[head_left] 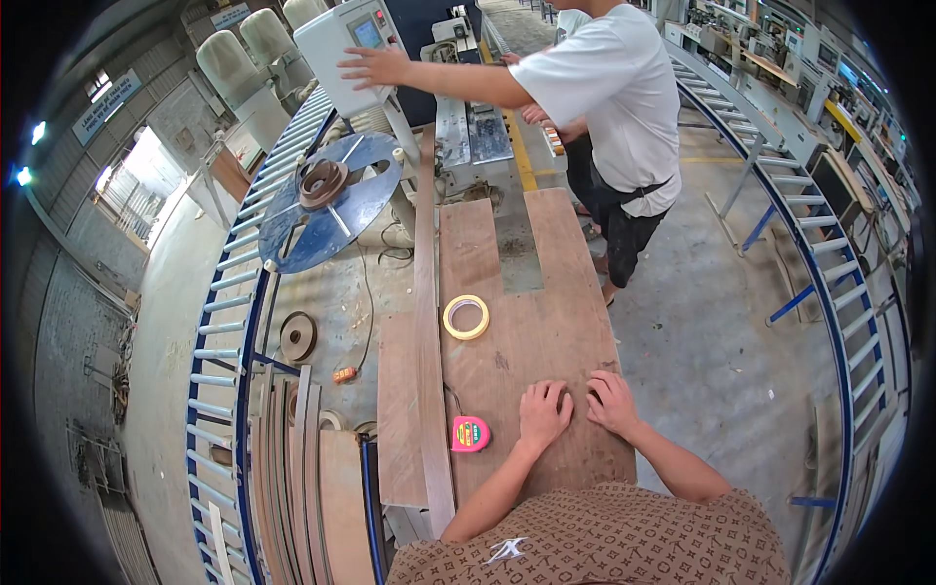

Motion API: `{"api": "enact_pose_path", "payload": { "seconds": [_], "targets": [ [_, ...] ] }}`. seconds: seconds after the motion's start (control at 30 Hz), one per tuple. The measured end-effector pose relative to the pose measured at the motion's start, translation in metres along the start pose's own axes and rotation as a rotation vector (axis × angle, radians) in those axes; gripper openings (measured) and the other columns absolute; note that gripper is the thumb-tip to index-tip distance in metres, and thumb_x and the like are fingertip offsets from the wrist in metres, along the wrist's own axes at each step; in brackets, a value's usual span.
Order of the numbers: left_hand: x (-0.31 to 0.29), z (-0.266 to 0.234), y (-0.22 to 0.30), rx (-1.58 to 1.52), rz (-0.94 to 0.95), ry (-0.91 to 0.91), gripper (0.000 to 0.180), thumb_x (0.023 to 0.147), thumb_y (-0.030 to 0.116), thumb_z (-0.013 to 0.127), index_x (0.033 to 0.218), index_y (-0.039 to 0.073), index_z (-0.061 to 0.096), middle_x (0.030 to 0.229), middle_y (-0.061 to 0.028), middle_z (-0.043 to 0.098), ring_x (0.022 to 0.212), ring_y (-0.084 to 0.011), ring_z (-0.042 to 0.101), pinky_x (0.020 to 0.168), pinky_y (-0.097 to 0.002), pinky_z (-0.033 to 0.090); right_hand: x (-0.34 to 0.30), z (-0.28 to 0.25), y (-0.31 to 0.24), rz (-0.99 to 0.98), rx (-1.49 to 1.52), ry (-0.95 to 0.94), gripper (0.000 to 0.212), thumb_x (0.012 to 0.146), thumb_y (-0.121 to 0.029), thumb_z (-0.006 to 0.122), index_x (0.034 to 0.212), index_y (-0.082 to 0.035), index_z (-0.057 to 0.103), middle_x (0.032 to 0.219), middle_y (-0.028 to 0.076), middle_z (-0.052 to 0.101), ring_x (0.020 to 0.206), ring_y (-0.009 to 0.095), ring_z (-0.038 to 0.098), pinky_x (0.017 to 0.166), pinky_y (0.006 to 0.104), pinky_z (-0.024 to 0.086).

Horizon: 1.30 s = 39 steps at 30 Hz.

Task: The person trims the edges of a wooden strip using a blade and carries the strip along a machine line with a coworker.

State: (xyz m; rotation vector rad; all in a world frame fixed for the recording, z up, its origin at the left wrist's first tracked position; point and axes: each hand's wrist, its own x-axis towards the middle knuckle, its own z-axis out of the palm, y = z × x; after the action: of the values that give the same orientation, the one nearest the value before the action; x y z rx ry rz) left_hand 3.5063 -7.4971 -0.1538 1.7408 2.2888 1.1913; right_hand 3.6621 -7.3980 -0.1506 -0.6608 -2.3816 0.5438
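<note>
My left hand (544, 414) rests on the brown wooden board table (517, 361), its fingers loosely bent and apart. Beside it, my right hand (612, 402) lies on the board near the right edge, fingers spread a little. I see nothing held in either one. A pink tape measure (471, 435) sits just left of my left hand. Farther off lies a roll of yellow tape (466, 318). Along the table's left side runs a long, narrow wood-coloured strip (427, 322), reaching toward the machine.
Ahead, a co-worker in a white shirt (624, 107) stretches an arm toward the machine's control panel (356, 49). Roller conveyors (216, 356) curve along both sides. A blue round reel plate (331, 200) stands left of the table, above a brown coil (298, 336) and upright strips (292, 468).
</note>
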Motion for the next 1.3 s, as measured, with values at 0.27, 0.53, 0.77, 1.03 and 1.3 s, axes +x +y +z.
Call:
{"api": "enact_pose_path", "payload": {
  "seconds": [0.27,0.53,0.77,1.03,1.3],
  "targets": [
    [0.001,0.003,-0.001,0.016,0.002,0.008,0.024,0.08,0.02,0.065,0.102,0.01,0.063,0.098,-0.0089,0.06,0.091,-0.0281,0.057,0.075,-0.0403,0.046,0.001,0.0,0.002,-0.021,-0.005,0.005,0.032,0.073,-0.01,0.07,0.102,-0.004,0.056,0.109,0.014,0.055,0.097,0.033,0.055,0.082,0.0417,0.045],
    [0.001,0.0,0.002,0.013,0.011,0.023,0.023,0.078,0.017,0.067,0.099,0.01,0.063,0.096,-0.0085,0.06,0.089,-0.0278,0.057,0.074,-0.0395,0.046,-0.002,0.0,0.001,0.0,0.004,0.003,0.029,0.073,-0.007,0.068,0.1,-0.005,0.055,0.11,0.014,0.055,0.099,0.035,0.055,0.083,0.0431,0.046],
    [-0.002,-0.001,0.0,0.001,0.013,0.041,0.023,0.079,0.018,0.066,0.1,0.009,0.063,0.097,-0.0089,0.06,0.09,-0.0284,0.057,0.075,-0.0399,0.046,-0.002,0.002,-0.002,-0.011,0.003,0.005,0.03,0.073,-0.006,0.068,0.1,-0.004,0.056,0.109,0.014,0.056,0.098,0.034,0.055,0.084,0.043,0.046],
    [0.004,0.004,-0.002,0.049,0.075,0.037,0.02,0.08,0.018,0.065,0.098,0.01,0.062,0.094,-0.0094,0.06,0.087,-0.0292,0.057,0.073,-0.0416,0.046,-0.004,0.009,0.008,-0.087,-0.079,0.014,0.028,0.077,-0.013,0.067,0.102,-0.004,0.056,0.109,0.012,0.056,0.098,0.031,0.056,0.083,0.0414,0.046],
    [0.004,0.011,0.002,0.088,0.107,0.066,0.021,0.078,0.018,0.065,0.097,0.01,0.062,0.092,-0.01,0.06,0.084,-0.0304,0.056,0.071,-0.0426,0.046,-0.01,0.006,0.01,-0.041,-0.095,0.036,0.027,0.08,-0.016,0.064,0.103,-0.005,0.056,0.111,0.011,0.055,0.102,0.029,0.055,0.087,0.0402,0.045]
  ]
}}
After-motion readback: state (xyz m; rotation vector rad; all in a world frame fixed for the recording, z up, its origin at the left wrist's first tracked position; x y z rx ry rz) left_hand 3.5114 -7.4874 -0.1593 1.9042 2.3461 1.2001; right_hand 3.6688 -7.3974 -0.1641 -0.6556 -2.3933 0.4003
